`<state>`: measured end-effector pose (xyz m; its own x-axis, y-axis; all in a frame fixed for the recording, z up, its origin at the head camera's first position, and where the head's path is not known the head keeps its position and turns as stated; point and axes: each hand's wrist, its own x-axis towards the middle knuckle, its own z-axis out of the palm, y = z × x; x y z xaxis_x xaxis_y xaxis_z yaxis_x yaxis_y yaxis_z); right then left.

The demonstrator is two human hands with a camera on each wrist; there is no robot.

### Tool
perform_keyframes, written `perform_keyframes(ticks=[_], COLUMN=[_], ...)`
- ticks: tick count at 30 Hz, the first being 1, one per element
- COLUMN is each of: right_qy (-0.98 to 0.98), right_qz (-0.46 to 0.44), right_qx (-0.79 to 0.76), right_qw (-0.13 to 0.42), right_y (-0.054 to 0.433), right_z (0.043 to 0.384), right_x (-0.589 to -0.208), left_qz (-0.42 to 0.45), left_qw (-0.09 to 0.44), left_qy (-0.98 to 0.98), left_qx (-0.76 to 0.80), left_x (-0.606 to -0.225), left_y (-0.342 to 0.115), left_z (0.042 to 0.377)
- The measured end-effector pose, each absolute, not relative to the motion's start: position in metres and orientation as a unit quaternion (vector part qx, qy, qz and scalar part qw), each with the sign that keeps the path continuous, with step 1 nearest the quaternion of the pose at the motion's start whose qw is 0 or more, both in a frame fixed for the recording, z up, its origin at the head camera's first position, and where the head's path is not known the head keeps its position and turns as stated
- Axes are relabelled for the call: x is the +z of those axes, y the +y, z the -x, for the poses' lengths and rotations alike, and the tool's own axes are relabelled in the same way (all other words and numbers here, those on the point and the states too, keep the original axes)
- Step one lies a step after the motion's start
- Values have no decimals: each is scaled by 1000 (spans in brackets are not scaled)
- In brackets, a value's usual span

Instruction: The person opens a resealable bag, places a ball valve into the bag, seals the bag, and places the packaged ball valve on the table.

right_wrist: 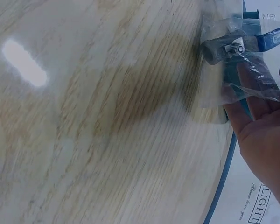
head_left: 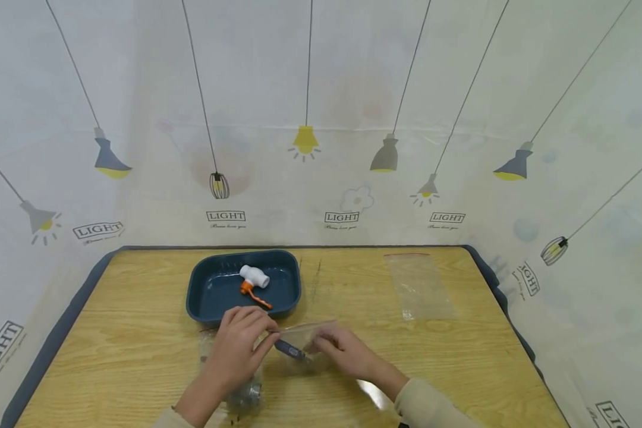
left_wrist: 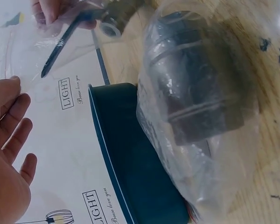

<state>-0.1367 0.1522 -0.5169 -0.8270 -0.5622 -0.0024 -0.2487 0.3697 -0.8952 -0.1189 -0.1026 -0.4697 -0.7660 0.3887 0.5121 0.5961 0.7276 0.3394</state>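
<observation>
Altogether two hands [head_left: 239, 340] [head_left: 348, 354]; one blue-handled valve [right_wrist: 239, 46]

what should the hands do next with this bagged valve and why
Probably slide the left hand along the top edge of the clear bag to press it shut: the blue-handled valve lies inside, that hand pinches one end and the right hand holds the bag.

I hold up a clear plastic bag [right_wrist: 255, 70]; inside is a dark valve [right_wrist: 217, 50], its blue lever [right_wrist: 273, 38] slanting toward my left grip [head_left: 242, 340].
</observation>
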Motion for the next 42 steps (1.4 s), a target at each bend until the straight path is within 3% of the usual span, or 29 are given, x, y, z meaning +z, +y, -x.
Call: perform_keyframes(ticks=[14,22,29,36,42], right_qy=[798,761,777,774,838], right_qz=[233,202,156,119,101], right_qx=[-520,-570,-570,-577,-507], right_qw=[196,235,216,231,175], right_y=[135,122,112,110,117], right_z=[125,117,113,114,124], right_x=[-515,-520,-527,-526,-523], left_qz=[206,177,175,185,193], left_qw=[185,204,207,226,233], left_qy=[-938,-937,-936,-930,-927], left_qx=[-210,-222,-224,-223,-222], left_x=[-481,-489,-493,-496,-499], left_y=[-113,-126,-131,-132,-131], left_z=[118,116,113,112,112])
